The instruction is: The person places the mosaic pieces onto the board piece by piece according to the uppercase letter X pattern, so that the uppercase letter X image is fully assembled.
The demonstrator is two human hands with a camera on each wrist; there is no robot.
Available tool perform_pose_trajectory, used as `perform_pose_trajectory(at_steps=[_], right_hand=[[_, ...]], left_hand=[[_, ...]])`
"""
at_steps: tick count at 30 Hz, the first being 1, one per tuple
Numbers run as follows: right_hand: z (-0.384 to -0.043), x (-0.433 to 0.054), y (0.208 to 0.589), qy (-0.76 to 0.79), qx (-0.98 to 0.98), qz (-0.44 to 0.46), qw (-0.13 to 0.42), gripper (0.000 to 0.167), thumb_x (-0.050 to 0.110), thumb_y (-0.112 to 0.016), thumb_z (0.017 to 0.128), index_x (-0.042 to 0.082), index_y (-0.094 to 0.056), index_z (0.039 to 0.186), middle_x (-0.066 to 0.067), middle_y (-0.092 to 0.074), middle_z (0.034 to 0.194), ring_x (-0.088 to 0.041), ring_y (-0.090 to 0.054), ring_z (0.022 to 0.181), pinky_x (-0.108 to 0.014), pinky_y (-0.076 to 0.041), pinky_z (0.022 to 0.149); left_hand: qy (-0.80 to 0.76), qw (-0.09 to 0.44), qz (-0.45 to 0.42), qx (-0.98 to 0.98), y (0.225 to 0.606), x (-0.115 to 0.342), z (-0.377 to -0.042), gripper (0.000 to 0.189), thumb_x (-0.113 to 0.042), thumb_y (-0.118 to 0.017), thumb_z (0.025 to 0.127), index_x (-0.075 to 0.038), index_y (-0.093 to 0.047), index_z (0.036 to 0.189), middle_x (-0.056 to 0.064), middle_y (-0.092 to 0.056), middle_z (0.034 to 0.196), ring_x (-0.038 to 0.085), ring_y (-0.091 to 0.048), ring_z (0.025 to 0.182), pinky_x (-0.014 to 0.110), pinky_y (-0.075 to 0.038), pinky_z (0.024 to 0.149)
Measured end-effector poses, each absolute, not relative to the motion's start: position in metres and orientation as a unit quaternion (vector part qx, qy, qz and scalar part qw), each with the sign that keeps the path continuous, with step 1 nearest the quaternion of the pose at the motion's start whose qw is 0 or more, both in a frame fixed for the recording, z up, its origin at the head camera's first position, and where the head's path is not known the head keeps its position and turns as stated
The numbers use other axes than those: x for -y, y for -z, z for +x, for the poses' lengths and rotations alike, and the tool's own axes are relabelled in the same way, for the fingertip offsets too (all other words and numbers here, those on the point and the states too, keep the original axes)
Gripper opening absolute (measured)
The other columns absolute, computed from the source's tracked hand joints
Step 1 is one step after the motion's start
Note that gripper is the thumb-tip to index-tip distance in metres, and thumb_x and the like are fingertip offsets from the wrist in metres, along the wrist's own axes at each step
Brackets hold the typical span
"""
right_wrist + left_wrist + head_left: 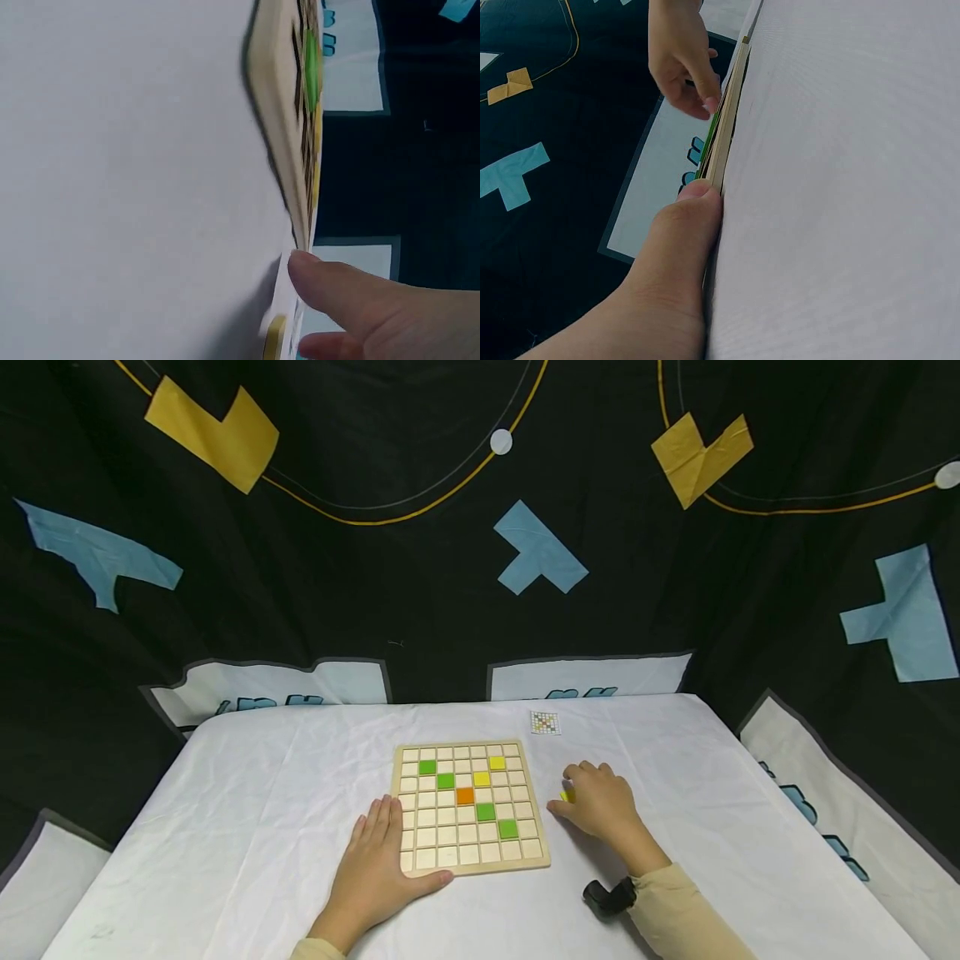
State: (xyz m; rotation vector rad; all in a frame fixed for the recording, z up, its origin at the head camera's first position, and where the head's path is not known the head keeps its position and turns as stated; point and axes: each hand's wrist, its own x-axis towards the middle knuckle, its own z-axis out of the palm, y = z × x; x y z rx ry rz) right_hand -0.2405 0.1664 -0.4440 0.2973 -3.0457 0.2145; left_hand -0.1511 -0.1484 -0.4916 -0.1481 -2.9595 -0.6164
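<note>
A square wooden grid board [426,862] lies on the white cloth. Green tiles [486,812] run diagonally across it with an orange tile [465,796] at the middle, and two yellow tiles [482,778] step up to the right. My left hand [371,868] rests along the board's left side with fingers straight, its thumb at the near edge. Right of the board, my right hand [600,802] hovers low, thumb and fingers parted around a yellow piece [566,795]. That yellow piece [274,339] shows below the thumb [330,289] in the right wrist view, partly cut off.
A small printed card [545,722] with a coloured grid pattern lies beyond the board's far right corner. A black device [609,897] is strapped to the right wrist. Dark patterned fabric [420,602] hangs behind the white-covered table [225,827].
</note>
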Motion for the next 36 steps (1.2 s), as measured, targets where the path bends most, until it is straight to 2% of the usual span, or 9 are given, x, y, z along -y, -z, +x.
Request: perform_pose_trajectory(at_steps=[4, 7, 14, 19, 23, 30, 36], right_hand=[[-0.239, -0.171, 0.446, -0.054, 0.994, 0.089, 0.028, 0.045, 0.050, -0.079, 0.079, 0.009, -0.065, 0.093, -0.001, -0.054, 0.076, -0.022, -0.049, 0.075, -0.038, -0.044, 0.062], [-0.238, -0.172, 0.447, -0.060, 0.994, 0.085, 0.025, 0.040, 0.046, -0.079, 0.080, 0.011, -0.063, 0.086, 0.000, -0.053, 0.074, -0.020, -0.048, 0.073, -0.036, -0.042, 0.060], [-0.238, -0.172, 0.450, -0.093, 0.990, 0.106, 0.020, 0.031, 0.034, -0.079, 0.084, 0.010, -0.070, 0.101, 0.001, -0.062, 0.088, -0.019, -0.056, 0.082, -0.037, -0.049, 0.066], [-0.238, -0.170, 0.451, -0.107, 0.984, 0.138, 0.020, 0.020, 0.025, -0.079, 0.085, 0.014, -0.070, 0.099, 0.004, -0.060, 0.089, -0.016, -0.055, 0.083, -0.035, -0.050, 0.069], [-0.239, -0.168, 0.452, -0.099, 0.984, 0.149, 0.015, 0.014, 0.021, -0.075, 0.089, 0.013, -0.067, 0.097, 0.003, -0.058, 0.088, -0.017, -0.055, 0.083, -0.035, -0.050, 0.069], [-0.239, -0.154, 0.453, -0.104, 0.982, 0.154, 0.024, 0.016, 0.021, -0.069, 0.093, 0.009, -0.063, 0.101, 0.001, -0.056, 0.088, -0.019, -0.054, 0.085, -0.036, -0.050, 0.070], [-0.235, -0.123, 0.448, -0.127, 0.971, 0.200, 0.040, 0.020, 0.024, -0.069, 0.093, 0.009, -0.065, 0.106, 0.002, -0.058, 0.088, -0.015, -0.052, 0.080, -0.030, -0.046, 0.064]], left_hand=[[0.204, 0.060, -0.049, 0.976, 0.492, 0.149, -0.151, 0.138, -0.093, -0.055, 0.065, 0.009, -0.024, 0.153, 0.024, -0.022, 0.162, 0.039, -0.019, 0.153, 0.055, -0.018, 0.124], [0.206, 0.058, -0.048, 0.976, 0.492, 0.148, -0.151, 0.138, -0.093, -0.055, 0.064, 0.009, -0.024, 0.153, 0.024, -0.022, 0.162, 0.039, -0.019, 0.153, 0.054, -0.018, 0.124], [0.208, 0.055, -0.048, 0.975, 0.494, 0.149, -0.152, 0.139, -0.094, -0.054, 0.064, 0.008, -0.023, 0.153, 0.024, -0.021, 0.163, 0.039, -0.018, 0.153, 0.054, -0.017, 0.124], [0.209, 0.055, -0.047, 0.975, 0.492, 0.149, -0.151, 0.138, -0.093, -0.055, 0.065, 0.009, -0.023, 0.153, 0.024, -0.021, 0.163, 0.039, -0.018, 0.153, 0.055, -0.017, 0.124], [0.209, 0.055, -0.047, 0.975, 0.492, 0.149, -0.151, 0.138, -0.092, -0.056, 0.065, 0.009, -0.023, 0.153, 0.024, -0.021, 0.163, 0.039, -0.018, 0.153, 0.054, -0.017, 0.124], [0.211, 0.055, -0.048, 0.975, 0.492, 0.149, -0.150, 0.138, -0.092, -0.057, 0.065, 0.008, -0.023, 0.153, 0.024, -0.021, 0.162, 0.039, -0.018, 0.153, 0.055, -0.017, 0.124], [0.204, 0.057, -0.049, 0.976, 0.491, 0.149, -0.151, 0.138, -0.092, -0.056, 0.065, 0.009, -0.023, 0.153, 0.024, -0.022, 0.162, 0.040, -0.019, 0.153, 0.055, -0.018, 0.124]])
